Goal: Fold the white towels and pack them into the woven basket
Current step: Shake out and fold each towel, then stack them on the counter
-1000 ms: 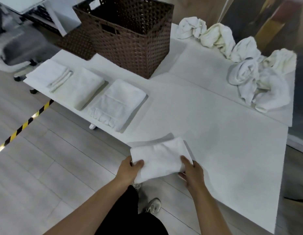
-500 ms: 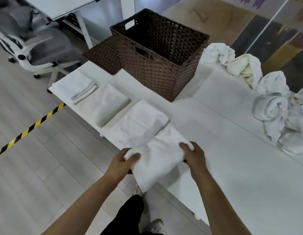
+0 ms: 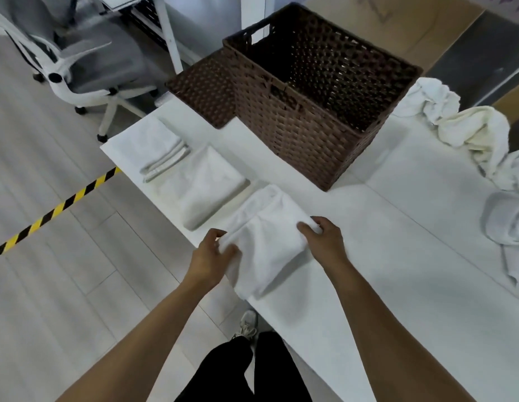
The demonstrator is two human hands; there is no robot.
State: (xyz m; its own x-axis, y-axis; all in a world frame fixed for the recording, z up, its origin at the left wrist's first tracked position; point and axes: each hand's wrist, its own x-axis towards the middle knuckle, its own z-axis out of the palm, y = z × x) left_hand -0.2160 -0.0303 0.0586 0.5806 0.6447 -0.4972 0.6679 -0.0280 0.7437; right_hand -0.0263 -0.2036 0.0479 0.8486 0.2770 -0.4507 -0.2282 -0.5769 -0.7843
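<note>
Basket (image 3: 296, 134): visible interior bare | left hand (image 3: 209, 258), right hand (image 3: 325, 242): both gripping folded towel (image 3: 267, 250)

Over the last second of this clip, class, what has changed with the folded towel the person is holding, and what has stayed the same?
Both hands, left hand and right hand, carried the folded white towel leftward along the white table, until it lies over the third folded towel in the row. Their grip never let go. The two other folded towels, brown woven basket and crumpled white towels stayed put.
</note>
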